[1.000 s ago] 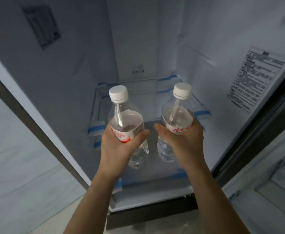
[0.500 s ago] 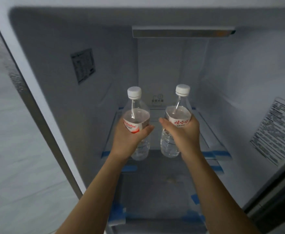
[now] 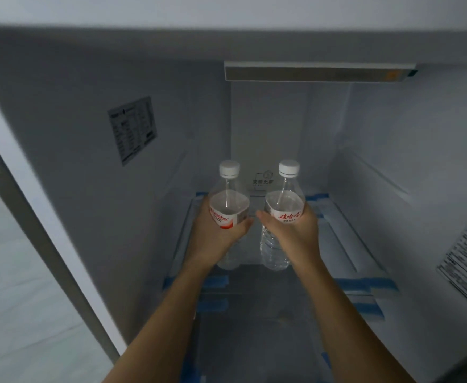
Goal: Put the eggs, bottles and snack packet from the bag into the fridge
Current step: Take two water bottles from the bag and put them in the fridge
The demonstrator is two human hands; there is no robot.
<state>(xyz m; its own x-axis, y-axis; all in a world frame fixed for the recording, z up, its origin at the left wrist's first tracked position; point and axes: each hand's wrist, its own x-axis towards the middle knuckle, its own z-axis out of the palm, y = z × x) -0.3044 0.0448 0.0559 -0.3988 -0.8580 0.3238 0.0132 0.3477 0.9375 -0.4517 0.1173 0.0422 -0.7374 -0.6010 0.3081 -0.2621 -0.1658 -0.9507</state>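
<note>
Bottles (image 3: 228,200) (image 3: 272,250), clear ribbed plastic, gripped by left hand (image 3: 215,236) and right hand (image 3: 293,233).

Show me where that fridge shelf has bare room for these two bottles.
The shelf is bare right of the right bottle out to the right wall, and behind both bottles to the back wall. Left of the left bottle only a narrow strip shows. The middle is crowded: the left hand and right hand nearly meet.
</note>
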